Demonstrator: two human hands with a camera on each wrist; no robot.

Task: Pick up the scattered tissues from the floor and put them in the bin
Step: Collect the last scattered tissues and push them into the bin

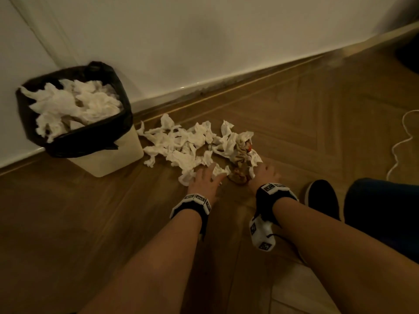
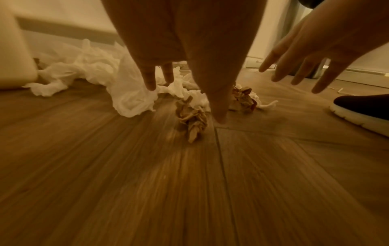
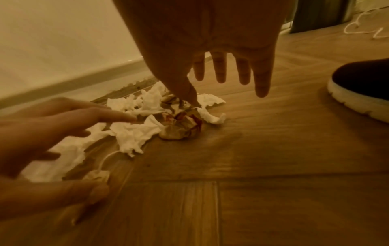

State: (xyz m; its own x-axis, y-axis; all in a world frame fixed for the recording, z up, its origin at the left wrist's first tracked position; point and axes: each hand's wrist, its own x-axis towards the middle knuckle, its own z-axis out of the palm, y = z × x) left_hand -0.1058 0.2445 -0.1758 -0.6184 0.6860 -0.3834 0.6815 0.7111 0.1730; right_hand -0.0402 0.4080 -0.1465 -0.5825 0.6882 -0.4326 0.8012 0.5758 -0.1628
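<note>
Light: dim, warm yellow-brown in all views.
Brightest: wall (image 1: 204,41) and tissues (image 1: 181,143) near the bin (image 1: 74,123).
Blur: floor (image 2: 189,183) streaked in wrist views; left hand (image 3: 42,141) soft.
Edges: skirting line curved.

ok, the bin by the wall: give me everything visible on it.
The bin is a small cream container, seemingly plastic, with straight sides tapering slightly downward. A black bin liner is folded over its rim and hangs partway down the walls. It stands upright on the wooden floor, close to the white wall. Crumpled white tissues fill it to the rim. The scattered tissues on the floor reach its right side. Neither hand touches it.
</note>
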